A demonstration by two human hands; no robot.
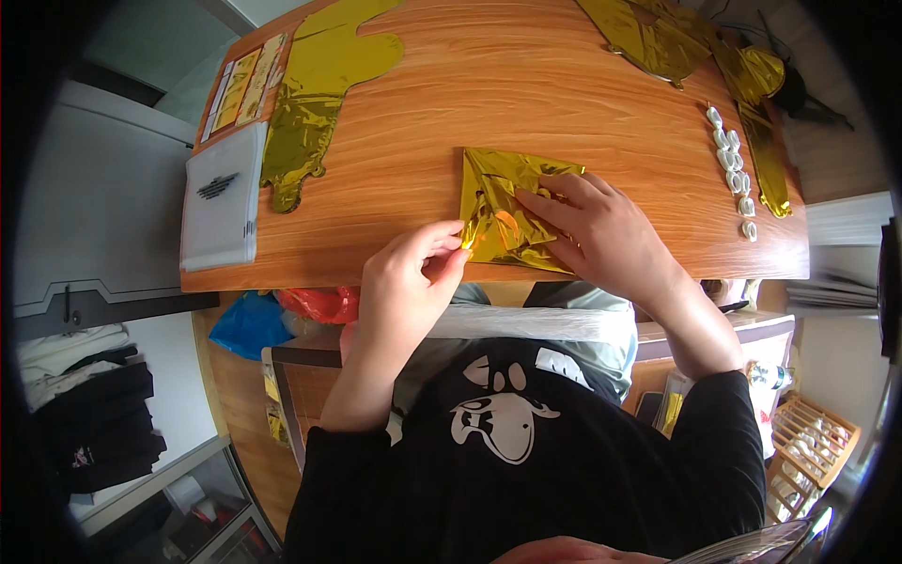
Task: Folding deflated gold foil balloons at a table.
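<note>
A folded gold foil balloon (493, 174) lies crinkled at the near edge of the wooden table, in front of my body. My left hand (406, 279) is closed at its lower left corner, with the foil edge pinched between thumb and fingertips. Across the right part of the foil rests my right hand (609, 233), fingers spread and pressing down on it. The hand covers some of the foil's right side.
Flat gold foil balloons lie at the far left (329, 80) and far right (662, 42). White ribbon rolls (730, 160) line the right side. Clear plastic bags (221, 221) and printed cards (246, 86) sit at the left edge of the table (451, 75).
</note>
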